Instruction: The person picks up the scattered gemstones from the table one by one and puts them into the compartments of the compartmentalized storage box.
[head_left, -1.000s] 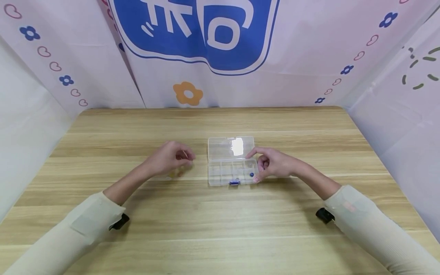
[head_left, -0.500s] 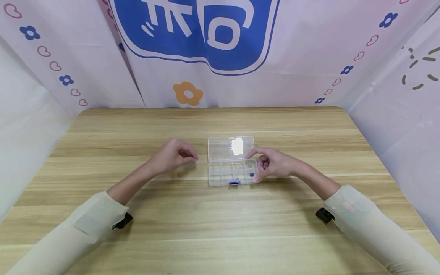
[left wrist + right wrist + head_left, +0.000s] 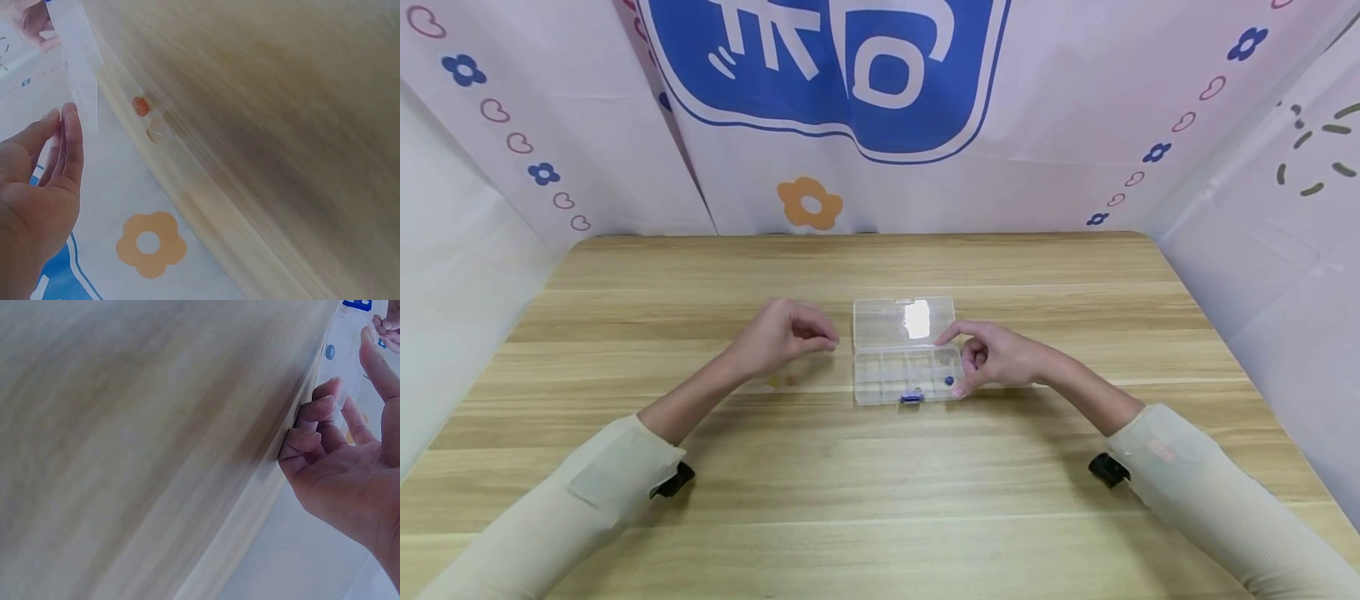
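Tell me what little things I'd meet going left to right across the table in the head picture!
Yellowish piece → orange piece → blue latch on the front of the open clear box → small blue piece inside it.

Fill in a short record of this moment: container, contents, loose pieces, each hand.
Container: clear box on the table, lid open, blue latch on the near side
Contents: blue bead in the near right corner compartment
Loose pieces: orange piece and pale translucent piece, on the table
Left hand: thumb and fingertips together, left of the box; any held item not visible
Right hand: holds the box's right end
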`<state>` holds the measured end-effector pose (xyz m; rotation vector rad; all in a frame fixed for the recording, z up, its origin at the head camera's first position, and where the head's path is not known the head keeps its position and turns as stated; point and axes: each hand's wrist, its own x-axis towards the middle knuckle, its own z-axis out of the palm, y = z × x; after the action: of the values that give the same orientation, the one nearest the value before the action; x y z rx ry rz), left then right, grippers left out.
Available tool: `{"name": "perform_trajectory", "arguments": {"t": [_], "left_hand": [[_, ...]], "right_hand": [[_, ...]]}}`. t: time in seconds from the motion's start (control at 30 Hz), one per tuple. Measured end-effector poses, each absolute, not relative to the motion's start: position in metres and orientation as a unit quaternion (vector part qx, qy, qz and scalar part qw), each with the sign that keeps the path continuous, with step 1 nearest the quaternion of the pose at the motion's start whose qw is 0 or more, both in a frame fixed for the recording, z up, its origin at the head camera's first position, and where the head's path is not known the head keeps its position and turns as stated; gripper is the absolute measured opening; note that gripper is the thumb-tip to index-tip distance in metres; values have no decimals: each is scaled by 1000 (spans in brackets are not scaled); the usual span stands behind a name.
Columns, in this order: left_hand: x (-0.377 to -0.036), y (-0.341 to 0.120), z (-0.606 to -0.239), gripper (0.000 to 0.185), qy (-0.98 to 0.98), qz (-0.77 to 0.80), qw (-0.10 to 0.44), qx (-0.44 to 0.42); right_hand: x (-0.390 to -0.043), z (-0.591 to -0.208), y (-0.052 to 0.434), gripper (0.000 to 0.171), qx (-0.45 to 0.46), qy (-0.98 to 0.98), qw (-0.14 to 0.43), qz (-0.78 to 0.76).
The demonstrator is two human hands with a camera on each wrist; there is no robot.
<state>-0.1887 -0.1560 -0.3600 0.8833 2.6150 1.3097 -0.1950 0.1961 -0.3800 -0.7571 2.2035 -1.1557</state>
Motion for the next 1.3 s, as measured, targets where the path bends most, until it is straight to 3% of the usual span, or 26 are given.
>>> {"name": "perform_trajectory", "arguments": {"t": [1.3], "left_hand": [[-190, -143, -361, 8, 822, 489, 76, 282]], "right_hand": [[-196, -381, 197, 65, -284, 816, 266, -427]]}}
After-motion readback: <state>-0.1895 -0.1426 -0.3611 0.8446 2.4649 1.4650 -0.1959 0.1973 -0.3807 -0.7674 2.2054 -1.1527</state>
